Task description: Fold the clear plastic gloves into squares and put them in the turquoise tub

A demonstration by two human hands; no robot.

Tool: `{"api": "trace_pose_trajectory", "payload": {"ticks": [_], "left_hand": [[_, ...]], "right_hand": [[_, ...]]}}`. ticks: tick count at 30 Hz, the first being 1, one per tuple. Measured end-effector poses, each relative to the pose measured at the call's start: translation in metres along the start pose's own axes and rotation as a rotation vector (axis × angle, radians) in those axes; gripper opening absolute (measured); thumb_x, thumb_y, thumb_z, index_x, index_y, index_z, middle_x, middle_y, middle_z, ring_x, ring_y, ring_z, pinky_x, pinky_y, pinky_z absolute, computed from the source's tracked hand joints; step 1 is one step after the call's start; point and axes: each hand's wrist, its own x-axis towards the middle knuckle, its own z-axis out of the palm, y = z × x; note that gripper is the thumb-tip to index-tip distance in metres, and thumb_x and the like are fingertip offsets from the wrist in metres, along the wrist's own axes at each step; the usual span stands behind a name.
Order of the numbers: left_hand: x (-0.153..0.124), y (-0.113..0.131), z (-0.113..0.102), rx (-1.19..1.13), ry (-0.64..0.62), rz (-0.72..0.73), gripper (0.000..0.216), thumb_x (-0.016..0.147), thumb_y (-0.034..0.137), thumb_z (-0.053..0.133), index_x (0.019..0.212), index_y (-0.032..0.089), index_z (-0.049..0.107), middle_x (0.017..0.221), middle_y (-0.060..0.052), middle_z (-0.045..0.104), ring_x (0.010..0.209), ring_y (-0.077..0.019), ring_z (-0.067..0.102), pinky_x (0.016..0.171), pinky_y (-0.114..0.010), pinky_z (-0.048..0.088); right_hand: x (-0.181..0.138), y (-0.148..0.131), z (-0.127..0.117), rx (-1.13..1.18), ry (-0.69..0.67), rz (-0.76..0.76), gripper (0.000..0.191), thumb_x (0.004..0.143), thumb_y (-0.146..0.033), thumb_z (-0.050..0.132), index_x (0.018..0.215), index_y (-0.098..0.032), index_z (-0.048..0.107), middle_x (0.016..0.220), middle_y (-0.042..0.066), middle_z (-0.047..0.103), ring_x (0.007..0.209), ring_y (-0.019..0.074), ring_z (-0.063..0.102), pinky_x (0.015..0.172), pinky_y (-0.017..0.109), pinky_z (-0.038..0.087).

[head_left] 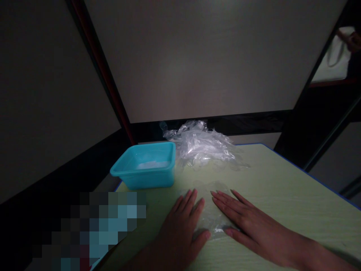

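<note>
My left hand [182,227] lies flat on the pale green table [282,188], fingers stretched out. My right hand [244,222] lies flat beside it, fingers also straight. Both press on a thin clear plastic piece [213,222], perhaps a glove or bag, spread between and under the fingertips. Its outline is hard to make out in the dim light.
A turquoise plastic tub [145,165] with something pale inside stands at the table's far left corner. A heap of clear plastic pieces [201,146] lies behind it at the far edge. Grey partition panels rise behind. Another person's hand and a white bag [338,52] show at the top right.
</note>
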Motion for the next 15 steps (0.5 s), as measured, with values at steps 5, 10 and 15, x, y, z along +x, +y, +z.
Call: {"api": "trace_pose_trajectory", "payload": {"ticks": [5, 10, 15], "left_hand": [[-0.0005, 0.0012, -0.0004, 0.012, -0.003, -0.005, 0.059, 0.086, 0.034, 0.048, 0.138, 0.014, 0.03, 0.148, -0.014, 0.017, 0.136, -0.0286, 0.014, 0.108, -0.052, 0.021], [-0.0011, 0.0011, -0.0002, 0.025, -0.01, -0.01, 0.059, 0.086, 0.035, 0.049, 0.139, 0.014, 0.029, 0.148, -0.013, 0.016, 0.136, -0.0279, 0.013, 0.108, -0.05, 0.02], [-0.0006, 0.0013, -0.0012, 0.02, -0.014, -0.011, 0.06, 0.086, 0.033, 0.049, 0.139, 0.015, 0.03, 0.148, -0.013, 0.016, 0.136, -0.0282, 0.013, 0.108, -0.051, 0.02]], "right_hand": [[0.0013, 0.002, 0.0003, 0.011, 0.0, -0.02, 0.058, 0.093, -0.044, 0.035, 0.142, -0.02, 0.018, 0.146, 0.01, 0.022, 0.134, 0.0264, 0.021, 0.109, 0.054, 0.012], [0.0016, 0.0019, 0.001, 0.018, 0.008, -0.012, 0.058, 0.092, -0.044, 0.037, 0.142, -0.02, 0.019, 0.146, 0.01, 0.023, 0.134, 0.0274, 0.021, 0.109, 0.054, 0.012], [0.0009, 0.001, 0.0003, 0.02, -0.012, 0.008, 0.058, 0.092, -0.045, 0.035, 0.142, -0.02, 0.018, 0.147, 0.009, 0.023, 0.134, 0.0268, 0.02, 0.109, 0.054, 0.011]]}}
